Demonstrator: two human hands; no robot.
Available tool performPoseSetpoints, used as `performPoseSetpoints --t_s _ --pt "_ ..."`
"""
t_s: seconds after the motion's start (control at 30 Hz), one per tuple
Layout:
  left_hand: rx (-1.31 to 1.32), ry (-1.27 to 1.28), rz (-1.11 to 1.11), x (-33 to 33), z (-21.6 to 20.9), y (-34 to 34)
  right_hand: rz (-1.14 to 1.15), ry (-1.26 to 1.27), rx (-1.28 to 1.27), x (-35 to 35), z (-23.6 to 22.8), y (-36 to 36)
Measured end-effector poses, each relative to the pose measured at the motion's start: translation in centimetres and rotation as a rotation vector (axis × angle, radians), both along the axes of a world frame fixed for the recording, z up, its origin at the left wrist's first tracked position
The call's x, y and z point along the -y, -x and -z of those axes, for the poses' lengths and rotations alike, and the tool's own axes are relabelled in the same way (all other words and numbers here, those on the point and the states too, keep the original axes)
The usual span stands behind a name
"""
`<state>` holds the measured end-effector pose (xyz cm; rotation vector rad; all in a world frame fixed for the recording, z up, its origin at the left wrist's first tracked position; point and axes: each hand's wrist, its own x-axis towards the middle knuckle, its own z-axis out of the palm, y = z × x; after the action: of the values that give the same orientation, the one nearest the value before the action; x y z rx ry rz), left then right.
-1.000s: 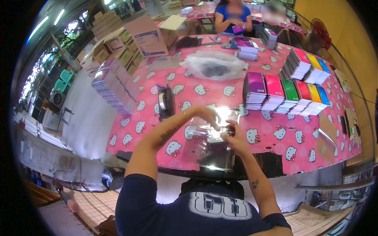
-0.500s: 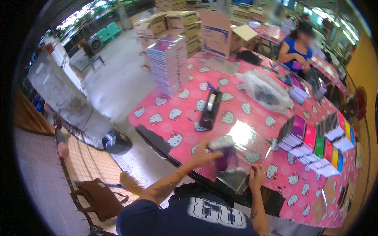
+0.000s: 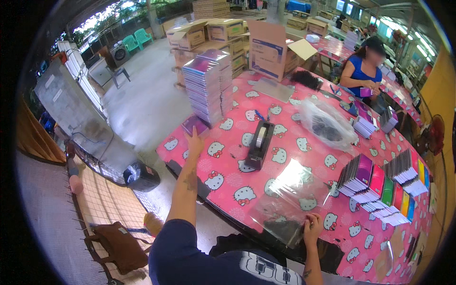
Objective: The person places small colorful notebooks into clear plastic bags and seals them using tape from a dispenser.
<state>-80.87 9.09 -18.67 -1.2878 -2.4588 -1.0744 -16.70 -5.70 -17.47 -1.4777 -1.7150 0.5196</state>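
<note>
Concrete-floored workroom; a pink patterned counter [image 3: 232, 178] is filling the middle of the view, with cardboard boxes [image 3: 268, 52] standing at its far side. The left hand [image 3: 194, 142] is reaching to the counter's left edge, its fingers overlapping the near edge of a purple notebook [image 3: 194, 124] (whether they are gripping it or only resting on it, cannot tell). That notebook is sitting just beside the foot of a tall stack of notebooks [image 3: 203, 92]. The right hand [image 3: 312, 224] is curling its fingers at the right edge of a clear plastic sheet [image 3: 285, 209], which is lying flat and glaring; a firm pinch cannot be confirmed. A black tape dispenser [image 3: 260, 146] is standing between notebook and sheet. Farther right, coloured notebook piles [image 3: 375, 187] are standing in rows. Across the counter, a co-worker in blue [image 3: 363, 71] is holding a small purple item [image 3: 365, 92]
</note>
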Motion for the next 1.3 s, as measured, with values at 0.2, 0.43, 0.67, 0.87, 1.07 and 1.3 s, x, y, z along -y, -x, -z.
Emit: performPoseSetpoints --t_s 0.2,0.43,0.67,0.87,1.07,1.3 --pt "-0.158 -0.260 -0.071 -3.5 -2.7 -14.4 0.298 0.045 -0.601 2.8 -0.1 -9.2" --pt "-0.001 -0.316 1.123 3.5 -13.7 -54.0 0.584 -0.220 0.191 2.0 -7.3 -27.7" --pt "-0.121 -0.381 1.674 6.8 -18.1 -90.7 0.875 -0.296 0.763 -1.7 -12.2 -49.3" --pt "-0.482 -0.273 1.410 2.6 -15.2 -103.2 0.536 -0.179 0.699 -1.3 -14.8 -57.2" --pt "-0.131 -0.387 1.460 9.8 -25.2 -97.5 0.485 -0.164 -0.391 13.1 -10.7 -55.1" --pt "-0.286 0.150 1.591 15.6 -13.8 -92.8 -0.444 0.124 -0.091 6.9 -1.0 -49.1"
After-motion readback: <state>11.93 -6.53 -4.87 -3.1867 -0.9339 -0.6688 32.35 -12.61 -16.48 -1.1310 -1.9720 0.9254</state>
